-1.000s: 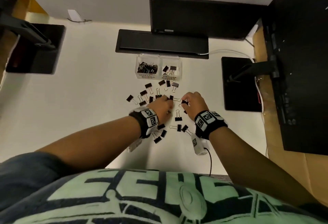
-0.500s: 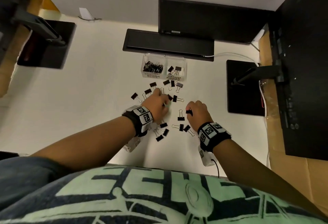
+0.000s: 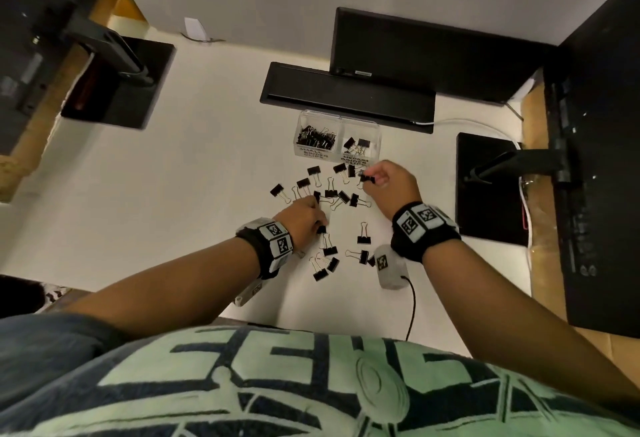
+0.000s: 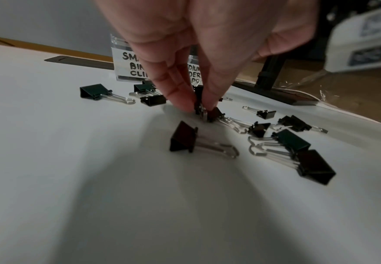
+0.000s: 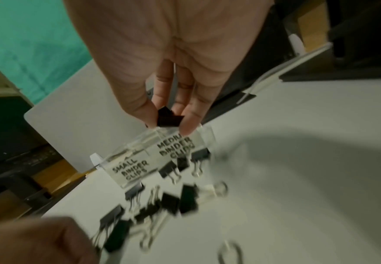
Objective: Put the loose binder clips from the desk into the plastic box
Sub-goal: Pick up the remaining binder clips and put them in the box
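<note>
Several black binder clips (image 3: pixel 330 193) lie scattered on the white desk (image 3: pixel 173 201). A clear plastic box (image 3: pixel 337 138) with two compartments, labelled small and medium binder clips, stands behind them. My right hand (image 3: pixel 372 178) pinches one black clip (image 5: pixel 168 117) in the air just in front of the medium compartment (image 5: pixel 180 142). My left hand (image 3: pixel 317 221) is down among the clips, its fingertips (image 4: pixel 185 105) pinching a clip (image 4: pixel 202 109) that still touches the desk.
A black monitor (image 3: pixel 415 52) and a flat black bar (image 3: pixel 346 97) stand behind the box. A black stand base (image 3: pixel 488 187) sits right of my right hand, another (image 3: pixel 121 83) far left. A white cable (image 3: pixel 464 123) runs at the back right.
My right hand has lifted its clip and carried it forward from the middle of the pile to just in front of the box. My left hand has drawn back slightly onto a nearer clip.
</note>
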The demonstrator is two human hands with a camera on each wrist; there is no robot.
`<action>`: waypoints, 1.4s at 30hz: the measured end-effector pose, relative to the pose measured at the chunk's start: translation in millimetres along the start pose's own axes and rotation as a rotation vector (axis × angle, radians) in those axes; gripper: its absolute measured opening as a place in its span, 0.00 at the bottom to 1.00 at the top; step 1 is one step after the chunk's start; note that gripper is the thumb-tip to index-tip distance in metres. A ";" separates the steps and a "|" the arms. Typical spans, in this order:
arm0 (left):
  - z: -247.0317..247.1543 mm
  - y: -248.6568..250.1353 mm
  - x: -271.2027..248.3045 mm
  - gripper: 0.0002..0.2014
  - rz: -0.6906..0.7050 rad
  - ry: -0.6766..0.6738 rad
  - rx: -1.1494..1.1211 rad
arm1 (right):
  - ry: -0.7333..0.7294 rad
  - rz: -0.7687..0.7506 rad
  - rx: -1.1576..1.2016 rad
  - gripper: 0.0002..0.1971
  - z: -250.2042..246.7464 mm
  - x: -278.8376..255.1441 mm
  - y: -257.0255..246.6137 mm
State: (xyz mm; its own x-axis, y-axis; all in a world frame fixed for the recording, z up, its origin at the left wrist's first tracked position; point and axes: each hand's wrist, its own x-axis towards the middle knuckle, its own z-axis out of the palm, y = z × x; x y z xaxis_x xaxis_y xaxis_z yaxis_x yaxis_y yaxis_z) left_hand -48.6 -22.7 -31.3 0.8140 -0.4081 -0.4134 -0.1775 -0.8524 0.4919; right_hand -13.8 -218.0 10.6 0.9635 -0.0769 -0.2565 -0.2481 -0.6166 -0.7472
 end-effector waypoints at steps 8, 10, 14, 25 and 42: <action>2.7 -3.8 -3.5 0.17 0.006 -0.072 0.065 | -0.002 -0.120 -0.283 0.10 -1.0 61.3 -40.3; 5.5 -8.2 -3.1 0.21 0.034 -0.084 0.107 | -0.029 -0.128 -0.320 0.11 3.3 67.8 -41.2; 1.9 -5.4 -3.6 0.16 0.058 -0.172 0.179 | -0.027 -0.135 -0.305 0.13 10.4 65.7 -37.3; -1.6 -3.3 1.6 0.18 0.124 -0.086 0.219 | -0.265 -0.056 -0.531 0.20 44.1 5.7 11.8; -42.0 9.1 19.0 0.03 0.018 0.143 -0.153 | -0.185 -0.109 -0.364 0.01 41.4 -1.4 29.6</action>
State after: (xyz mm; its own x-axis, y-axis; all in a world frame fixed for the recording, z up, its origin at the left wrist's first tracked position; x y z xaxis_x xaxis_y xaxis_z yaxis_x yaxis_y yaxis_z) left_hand -11.4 -24.5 -2.5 0.8838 -0.3626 -0.2956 -0.1156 -0.7814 0.6132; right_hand -26.7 -203.7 -36.5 0.9395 0.1260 -0.3185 -0.0616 -0.8526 -0.5189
